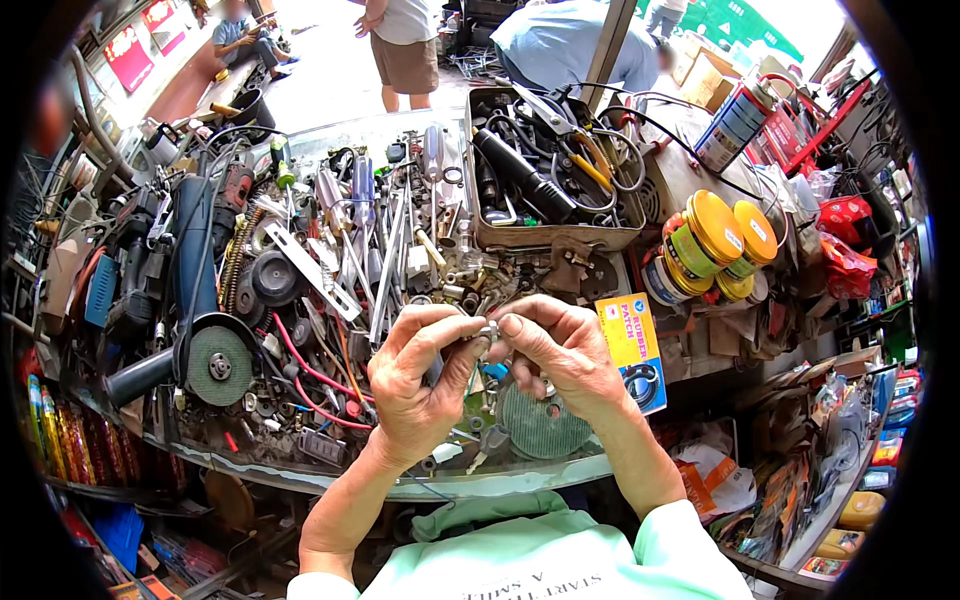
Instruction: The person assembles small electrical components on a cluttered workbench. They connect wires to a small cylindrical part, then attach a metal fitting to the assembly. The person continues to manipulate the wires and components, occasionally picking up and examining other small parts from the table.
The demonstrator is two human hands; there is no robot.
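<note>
Head camera, and dead centre of the frame two bare hands meet over a crowded bench. It's a fingertip job: the left hand has thumb and forefinger pinched on a small metallic piece, while the right hand comes at it from the other side, thumb and forefinger closed in on the same piece, remaining fingers curled below. That piece is too small, and too covered by fingertips, to name more closely.

Just right of the right hand sits a yellow-and-blue box; below that hand, lower centre, lies a round green disc. Swing to the left of the frame: an angle grinder, its greenish wheel facing up, and nearer the left hand a red cable curling through loose parts. Upper centre, an open metal case is packed with tools, a black cylinder lying across them. Upper right, yellow-lidded tubs stand clustered together.
</note>
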